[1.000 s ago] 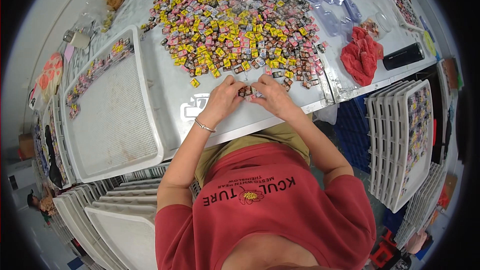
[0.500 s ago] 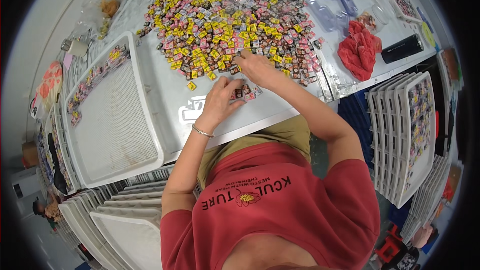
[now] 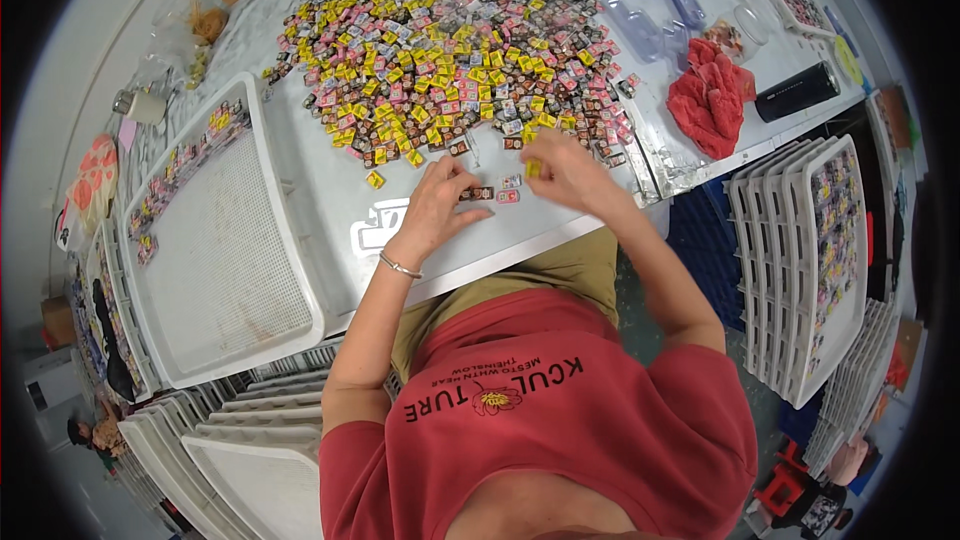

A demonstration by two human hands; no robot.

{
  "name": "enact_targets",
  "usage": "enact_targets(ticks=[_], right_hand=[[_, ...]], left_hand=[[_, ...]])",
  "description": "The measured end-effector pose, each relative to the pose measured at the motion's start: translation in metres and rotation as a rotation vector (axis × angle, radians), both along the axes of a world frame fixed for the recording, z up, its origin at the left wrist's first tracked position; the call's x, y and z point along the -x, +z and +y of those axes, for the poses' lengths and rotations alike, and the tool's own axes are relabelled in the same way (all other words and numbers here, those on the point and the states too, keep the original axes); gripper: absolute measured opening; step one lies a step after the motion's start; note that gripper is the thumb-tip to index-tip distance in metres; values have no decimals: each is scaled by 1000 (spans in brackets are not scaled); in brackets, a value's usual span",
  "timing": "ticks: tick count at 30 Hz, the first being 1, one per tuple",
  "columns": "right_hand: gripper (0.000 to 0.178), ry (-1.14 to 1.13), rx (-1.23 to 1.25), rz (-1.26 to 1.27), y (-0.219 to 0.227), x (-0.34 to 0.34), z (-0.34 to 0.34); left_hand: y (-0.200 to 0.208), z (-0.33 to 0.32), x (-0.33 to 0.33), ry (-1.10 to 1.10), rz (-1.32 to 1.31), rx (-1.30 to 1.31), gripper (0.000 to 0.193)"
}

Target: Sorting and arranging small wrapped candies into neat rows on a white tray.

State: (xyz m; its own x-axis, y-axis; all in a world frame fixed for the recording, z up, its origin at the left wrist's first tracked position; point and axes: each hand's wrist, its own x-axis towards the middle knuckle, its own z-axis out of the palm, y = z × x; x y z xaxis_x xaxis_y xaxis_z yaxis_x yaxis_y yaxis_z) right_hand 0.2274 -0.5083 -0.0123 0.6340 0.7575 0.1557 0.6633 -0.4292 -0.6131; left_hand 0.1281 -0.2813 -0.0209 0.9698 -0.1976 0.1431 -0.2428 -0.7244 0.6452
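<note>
A wide heap of small printed blocks (image 3: pixel 440 70), yellow, pink, brown and grey, covers the far middle of the table. My left hand (image 3: pixel 432 208) rests near the front edge. Its thumb and curled fingers close around a short row of brown blocks (image 3: pixel 478 194) lying on the table. Right of that row lie a pink block (image 3: pixel 508 196) and a greyish block (image 3: pixel 511 182). My right hand (image 3: pixel 568 172) pinches a yellow block (image 3: pixel 533 169) between thumb and fingers, just right of these. A loose yellow block (image 3: pixel 375 180) lies apart from the heap.
At the left stands a white mesh tray (image 3: pixel 220 260) with blocks along its far side. A red cloth (image 3: pixel 710 100), a black tumbler (image 3: pixel 797 92) and clear plastic pieces (image 3: pixel 640 30) lie to the right. Stacked trays (image 3: pixel 790 270) stand at right; more trays (image 3: pixel 260 440) stand below left.
My right hand has moved from the heap's near edge rightward and toward me, with a yellow block now in its fingers. My left hand has stayed by the row. The view has shifted slightly.
</note>
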Motion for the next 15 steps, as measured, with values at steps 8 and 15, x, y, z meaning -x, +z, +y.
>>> enact_targets(ticks=[8, 15], right_hand=[[19, -188, 63, 91, -19, 52, 22], [18, -303, 101, 13, -11, 45, 13]], left_hand=[[-5, 3, 5, 22, 65, 81, 37], [1, 2, 10, 105, -41, 12, 47]])
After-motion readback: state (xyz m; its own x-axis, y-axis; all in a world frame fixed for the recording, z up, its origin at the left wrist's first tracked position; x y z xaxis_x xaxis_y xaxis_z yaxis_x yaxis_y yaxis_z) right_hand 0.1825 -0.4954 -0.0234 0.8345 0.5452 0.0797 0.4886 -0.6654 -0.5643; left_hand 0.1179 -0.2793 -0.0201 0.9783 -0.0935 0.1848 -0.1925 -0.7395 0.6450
